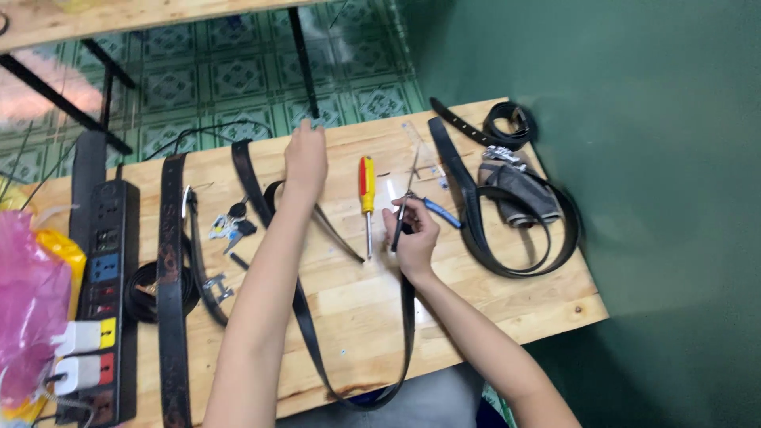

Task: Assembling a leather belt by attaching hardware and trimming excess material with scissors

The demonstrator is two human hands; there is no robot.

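The long black belt (305,317) runs from the far edge of the worktop (476,309), under the left forearm, and droops off the near edge in a loop before climbing back to the right hand (412,238). That hand's grip is closed on a slim dark tool (399,226), tip pointing toward the far edge; the belt end seems to sit right under the fist, though I can't tell whether the hand pins it. The left hand (306,158) lies fingers down near the far edge, on or just beside the strap; its grip isn't readable from here.

The risk is that hanging loop. Its weight pulls on the strap, and if either hand lifts, the belt could slide off the near edge. The tool point is close to the fingers too, and a slip on smooth leather would send it toward the palm.

Just beside the right hand lies a red and yellow screwdriver (367,198), with blue-handled pliers (436,210) beyond, both easily nudged. Keys (230,226) sit left of the arm, and a power strip (101,293) lines the left edge.
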